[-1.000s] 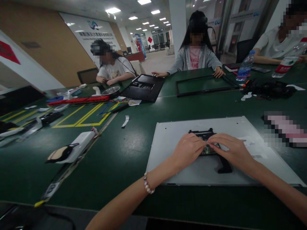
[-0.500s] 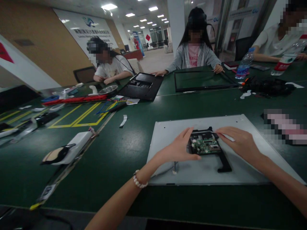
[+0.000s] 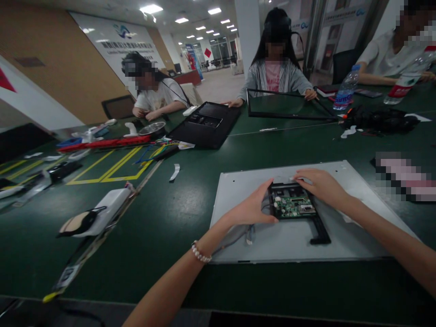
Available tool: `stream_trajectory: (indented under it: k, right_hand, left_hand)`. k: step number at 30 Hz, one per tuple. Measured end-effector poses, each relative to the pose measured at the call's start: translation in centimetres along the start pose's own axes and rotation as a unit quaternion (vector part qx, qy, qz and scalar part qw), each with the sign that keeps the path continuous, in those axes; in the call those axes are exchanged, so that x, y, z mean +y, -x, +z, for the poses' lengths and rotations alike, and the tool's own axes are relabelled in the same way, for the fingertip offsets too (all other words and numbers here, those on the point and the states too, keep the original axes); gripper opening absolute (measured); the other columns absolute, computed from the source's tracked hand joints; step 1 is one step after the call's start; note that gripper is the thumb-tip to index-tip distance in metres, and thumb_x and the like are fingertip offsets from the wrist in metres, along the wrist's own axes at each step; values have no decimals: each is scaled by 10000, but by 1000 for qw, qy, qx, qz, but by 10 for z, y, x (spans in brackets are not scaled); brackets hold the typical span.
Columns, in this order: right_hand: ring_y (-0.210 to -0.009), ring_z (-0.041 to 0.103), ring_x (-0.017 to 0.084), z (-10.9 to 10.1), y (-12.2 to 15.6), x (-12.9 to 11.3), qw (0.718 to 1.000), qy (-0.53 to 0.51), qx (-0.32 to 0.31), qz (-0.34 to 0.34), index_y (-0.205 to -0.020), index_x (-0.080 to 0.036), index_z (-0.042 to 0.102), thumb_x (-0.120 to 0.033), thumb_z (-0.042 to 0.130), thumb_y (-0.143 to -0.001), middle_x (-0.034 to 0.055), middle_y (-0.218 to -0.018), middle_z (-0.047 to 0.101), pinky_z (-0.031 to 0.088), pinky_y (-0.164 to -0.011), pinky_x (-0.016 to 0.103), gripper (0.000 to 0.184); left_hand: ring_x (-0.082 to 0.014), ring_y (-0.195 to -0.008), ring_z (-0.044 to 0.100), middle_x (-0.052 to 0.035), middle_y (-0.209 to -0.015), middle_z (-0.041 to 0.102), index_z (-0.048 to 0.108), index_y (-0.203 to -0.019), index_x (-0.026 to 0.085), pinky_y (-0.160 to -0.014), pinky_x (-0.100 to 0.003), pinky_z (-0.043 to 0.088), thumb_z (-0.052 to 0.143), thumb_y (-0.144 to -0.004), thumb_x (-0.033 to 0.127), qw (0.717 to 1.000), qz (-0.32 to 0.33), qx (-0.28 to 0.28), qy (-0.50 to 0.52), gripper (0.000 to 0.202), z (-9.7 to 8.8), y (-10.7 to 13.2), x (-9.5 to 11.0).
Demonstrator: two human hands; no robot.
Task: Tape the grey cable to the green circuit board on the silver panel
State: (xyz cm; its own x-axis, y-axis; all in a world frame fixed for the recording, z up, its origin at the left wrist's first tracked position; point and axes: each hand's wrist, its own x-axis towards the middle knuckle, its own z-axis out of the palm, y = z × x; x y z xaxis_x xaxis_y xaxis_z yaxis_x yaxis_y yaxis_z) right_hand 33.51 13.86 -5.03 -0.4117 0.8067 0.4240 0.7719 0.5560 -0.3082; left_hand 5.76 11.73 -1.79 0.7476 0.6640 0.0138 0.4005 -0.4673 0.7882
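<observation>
A black plastic bracket (image 3: 319,229) carrying a green circuit board (image 3: 293,206) lies on a silver-grey flat panel (image 3: 272,250). My left hand (image 3: 252,204) spans the bracket's left side, its fingers at the upper corner and its thumb at the lower one. A grey cable (image 3: 238,238) runs out below that hand across the panel. My right hand (image 3: 322,184) has its fingers bent together at the bracket's far edge. Something small and pale shows by the fingertips, too blurred to name.
Across the green table, a person holds a black frame (image 3: 289,117) and touches a black cover (image 3: 204,131). Bottles (image 3: 346,88) and a black bundle (image 3: 378,120) lie far right. A white device (image 3: 112,204) lies left; two other people sit nearby.
My right hand has moved slightly left and away from me along the bracket's far edge. The white strip it pinched shows less. The person opposite has tilted the black frame up.
</observation>
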Motion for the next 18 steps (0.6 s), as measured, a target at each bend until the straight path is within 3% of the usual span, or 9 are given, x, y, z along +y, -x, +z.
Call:
stream_trajectory:
  k: [12, 18]
  right_hand:
    - [-1034, 655, 257, 0, 3, 2, 999, -25, -23, -17, -982, -232, 722, -243, 499, -885, 69, -1038, 731, 497, -929, 502, 244]
    - [-1031, 660, 247, 4, 8, 1, 998, -52, -16, -8, -1033, -247, 715, -312, 512, -896, 61, -1071, 724, 500, -936, 489, 254]
  left_hand:
    - [-391, -1396, 263, -179, -1540, 222, 77, -1522, 239, -1143, -595, 238, 763, -675, 420, 1000, 9, 14, -25, 1105, 3, 0, -3]
    - [-388, -1398, 263, -170, -1537, 237, 74, -1525, 261, -1138, -590, 247, 761, -673, 378, 1000, 8, 19, -20, 1101, 7, 1, -4]
